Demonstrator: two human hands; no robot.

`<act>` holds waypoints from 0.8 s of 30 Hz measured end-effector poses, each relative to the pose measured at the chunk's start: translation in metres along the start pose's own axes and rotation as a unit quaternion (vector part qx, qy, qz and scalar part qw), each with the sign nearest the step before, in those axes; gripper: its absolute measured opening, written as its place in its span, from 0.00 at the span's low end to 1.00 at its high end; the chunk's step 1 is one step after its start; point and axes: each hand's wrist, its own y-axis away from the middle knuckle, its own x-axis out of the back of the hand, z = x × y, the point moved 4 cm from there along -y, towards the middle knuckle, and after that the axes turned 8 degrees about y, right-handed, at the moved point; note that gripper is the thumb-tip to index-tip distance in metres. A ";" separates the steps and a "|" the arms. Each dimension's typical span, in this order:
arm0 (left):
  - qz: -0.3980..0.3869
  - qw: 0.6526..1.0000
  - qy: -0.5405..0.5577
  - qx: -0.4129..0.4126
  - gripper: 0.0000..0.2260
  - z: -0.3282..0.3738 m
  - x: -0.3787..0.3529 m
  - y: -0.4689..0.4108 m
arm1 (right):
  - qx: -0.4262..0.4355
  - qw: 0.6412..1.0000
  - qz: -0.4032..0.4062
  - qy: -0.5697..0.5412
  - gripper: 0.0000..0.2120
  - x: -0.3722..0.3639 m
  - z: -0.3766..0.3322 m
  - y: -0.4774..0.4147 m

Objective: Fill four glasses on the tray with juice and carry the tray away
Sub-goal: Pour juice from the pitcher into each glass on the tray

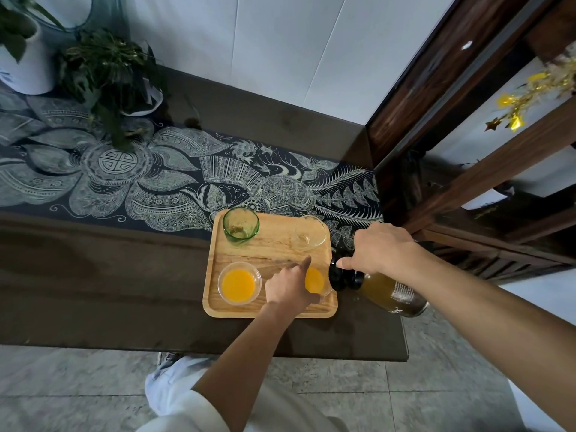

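One wooden tray (218, 263) sits on the dark counter (124, 291), its far edge overlapping the one patterned runner (140, 179) that stretches along the counter. Four glasses stand on the tray, two in the far row and two in the near row. At far left is a green glass (240, 225) and at far right a clear glass (310, 233); neither of these two shows orange juice. At near left a clear glass (239, 283) holds orange juice, and at near right a second glass with juice (315, 280) is partly hidden by the left hand (291, 286). So two glasses show juice and two do not. The left hand rests over the near-right part of the tray, touching that glass, with its forefinger stretched out toward the tray's middle; whether its grip closes round the glass cannot be told. The right hand (381, 249) holds one juice bottle (386, 289) just beside the tray's right edge, the bottle tilted nearly on its side with its dark cap end (339, 274) pointing at the near-right glass; the fingers are wrapped round the neck in a closed grip. Two potted plants stand at the far left of the counter, a white pot (25, 63) and a leafy plant (109, 76) beside it. A dark wooden cabinet (452, 104) stands to the right, with gold tinsel (526, 98) hanging in it. Below, one pale trouser leg (177, 388) shows over the tiled floor (62, 385).
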 end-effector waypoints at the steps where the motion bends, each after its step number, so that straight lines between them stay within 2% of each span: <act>1: 0.001 1.000 -0.001 0.000 0.43 0.000 0.000 0.000 | 0.000 1.000 -0.001 0.000 0.32 0.000 0.000 0.000; 24: 0.000 1.000 -0.010 0.000 0.45 0.000 -0.001 -0.001 | -0.004 1.000 0.001 -0.001 0.31 0.005 -0.004 0.007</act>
